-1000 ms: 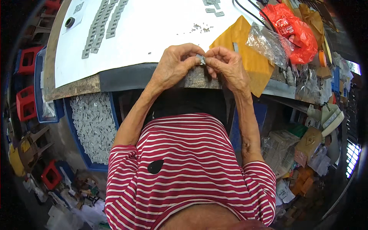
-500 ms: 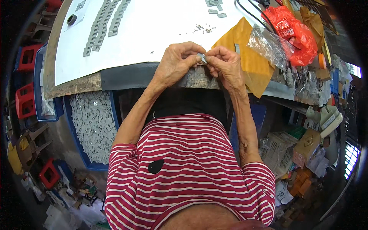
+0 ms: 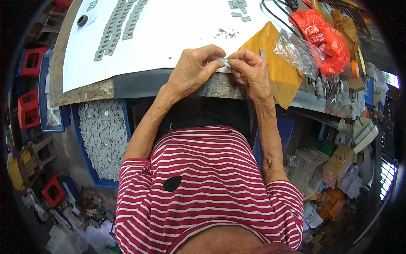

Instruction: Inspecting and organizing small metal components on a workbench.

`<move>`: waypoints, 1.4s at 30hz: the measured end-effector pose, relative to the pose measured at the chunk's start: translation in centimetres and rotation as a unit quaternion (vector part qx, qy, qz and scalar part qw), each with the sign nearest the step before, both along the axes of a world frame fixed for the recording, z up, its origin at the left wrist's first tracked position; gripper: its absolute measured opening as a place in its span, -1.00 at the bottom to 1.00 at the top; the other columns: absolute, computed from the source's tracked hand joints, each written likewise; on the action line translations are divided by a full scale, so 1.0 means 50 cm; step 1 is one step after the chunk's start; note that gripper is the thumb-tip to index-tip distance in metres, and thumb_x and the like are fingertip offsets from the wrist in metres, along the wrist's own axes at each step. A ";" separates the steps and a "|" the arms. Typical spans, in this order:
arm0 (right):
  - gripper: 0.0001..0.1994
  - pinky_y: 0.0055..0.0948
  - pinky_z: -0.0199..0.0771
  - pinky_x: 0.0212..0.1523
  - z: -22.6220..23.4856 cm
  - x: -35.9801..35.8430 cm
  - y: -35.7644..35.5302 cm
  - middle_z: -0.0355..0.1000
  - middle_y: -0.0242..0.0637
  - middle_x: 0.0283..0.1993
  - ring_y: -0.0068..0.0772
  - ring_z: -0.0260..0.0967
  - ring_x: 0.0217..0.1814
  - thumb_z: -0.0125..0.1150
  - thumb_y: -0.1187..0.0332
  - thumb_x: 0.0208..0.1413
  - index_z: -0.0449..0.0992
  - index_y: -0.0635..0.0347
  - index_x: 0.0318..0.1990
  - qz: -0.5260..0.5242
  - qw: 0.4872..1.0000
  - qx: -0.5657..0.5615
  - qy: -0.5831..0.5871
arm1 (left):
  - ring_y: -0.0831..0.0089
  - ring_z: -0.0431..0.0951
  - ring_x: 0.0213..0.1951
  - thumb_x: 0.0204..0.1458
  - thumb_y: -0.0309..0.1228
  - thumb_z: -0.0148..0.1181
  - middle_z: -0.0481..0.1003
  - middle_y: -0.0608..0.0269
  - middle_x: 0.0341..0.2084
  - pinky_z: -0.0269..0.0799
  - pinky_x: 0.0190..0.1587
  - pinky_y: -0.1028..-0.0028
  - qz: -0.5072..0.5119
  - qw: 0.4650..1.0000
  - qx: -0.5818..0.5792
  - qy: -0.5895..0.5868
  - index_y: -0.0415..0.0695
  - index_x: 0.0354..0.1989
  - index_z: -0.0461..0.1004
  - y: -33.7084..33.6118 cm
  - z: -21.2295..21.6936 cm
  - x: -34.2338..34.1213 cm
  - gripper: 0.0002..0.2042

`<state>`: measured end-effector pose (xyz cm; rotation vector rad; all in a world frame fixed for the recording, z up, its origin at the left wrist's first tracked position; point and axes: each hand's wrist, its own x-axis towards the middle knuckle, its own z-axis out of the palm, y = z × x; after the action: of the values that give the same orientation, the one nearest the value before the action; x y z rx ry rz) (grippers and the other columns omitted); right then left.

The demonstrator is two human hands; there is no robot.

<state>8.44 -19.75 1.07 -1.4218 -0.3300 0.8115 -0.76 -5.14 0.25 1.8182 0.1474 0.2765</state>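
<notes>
Above the front edge of the table, my left hand (image 3: 195, 67) and my right hand (image 3: 251, 71) meet around a small grey plastic piece (image 3: 224, 62). Thumb and fingertips of each hand pinch it from either side, covering part of it. Beyond my hands, a scatter of tiny brass-coloured parts (image 3: 227, 33) lies on the white sheet (image 3: 169, 29). Overlapping rows of flat grey pieces (image 3: 111, 37) run away from me at the left. A loose group of similar grey pieces (image 3: 240, 7) lies at the far side.
A yellow-orange envelope (image 3: 277, 63), clear plastic wrap (image 3: 298, 53) and a red plastic bag (image 3: 323, 38) crowd the table's right side. Black cables (image 3: 277, 15) run behind them. A tape roll (image 3: 82, 20) sits far left. Below the table edge stands a blue bin (image 3: 88, 158) of grey pieces.
The grey piece has turned slightly between my fingertips, and more of it shows. My right fingers have shifted a little; both hands keep their place at the table edge.
</notes>
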 end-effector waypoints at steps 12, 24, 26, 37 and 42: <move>-0.82 -0.71 0.19 -0.60 0.001 -0.017 0.027 0.37 -0.30 -0.52 -0.65 0.20 -0.62 0.06 0.43 0.04 0.42 0.43 -0.32 0.003 0.999 0.000 -0.039 | 0.53 0.46 -0.49 -0.05 -0.41 0.12 0.49 0.21 -0.56 0.35 -0.44 0.56 0.095 0.989 0.113 -0.007 -0.22 -0.28 0.46 0.092 0.005 -0.057 -0.82; -0.85 -0.71 0.20 -0.62 0.002 -0.035 0.014 0.38 -0.27 -0.47 -0.66 0.22 -0.59 0.02 0.47 0.08 0.43 0.41 -0.30 0.024 0.999 0.017 -0.023 | 0.41 0.47 -0.45 -0.11 -0.46 0.14 0.47 0.14 -0.48 0.38 -0.37 0.50 0.248 0.935 0.252 0.017 -0.28 -0.32 0.45 0.245 -0.052 -0.159 -0.82; -0.86 -0.71 0.20 -0.63 0.004 -0.040 0.015 0.38 -0.28 -0.47 -0.66 0.21 -0.59 0.02 0.47 0.07 0.43 0.41 -0.30 0.027 0.999 0.004 -0.025 | 0.17 0.41 -0.43 -0.17 -0.47 0.13 0.40 0.08 -0.54 0.32 -0.34 0.33 0.260 0.921 0.289 -0.012 -0.23 -0.43 0.44 0.259 -0.056 -0.159 -0.88; -0.87 -0.71 0.20 -0.63 0.004 -0.043 -0.009 0.38 -0.29 -0.48 -0.67 0.21 -0.60 0.03 0.49 0.07 0.42 0.41 -0.31 0.027 0.999 -0.001 -0.022 | 0.17 0.40 -0.37 -0.22 -0.54 0.15 0.38 0.12 -0.51 0.29 -0.30 0.29 0.269 0.893 0.361 -0.030 -0.20 -0.48 0.41 0.279 -0.062 -0.149 -0.90; -0.87 -0.72 0.20 -0.63 -0.001 -0.044 -0.024 0.38 -0.29 -0.47 -0.67 0.21 -0.60 0.02 0.49 0.07 0.42 0.40 -0.31 0.013 1.000 0.004 -0.017 | 0.18 0.46 -0.42 -0.19 -0.60 0.12 0.45 0.07 -0.48 0.36 -0.36 0.39 0.267 0.881 0.390 -0.022 -0.27 -0.43 0.43 0.286 -0.059 -0.140 -0.90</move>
<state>6.23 -20.96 1.04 -1.4275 -0.3772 0.8065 -7.76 9.18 -2.70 2.5441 0.5760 0.8650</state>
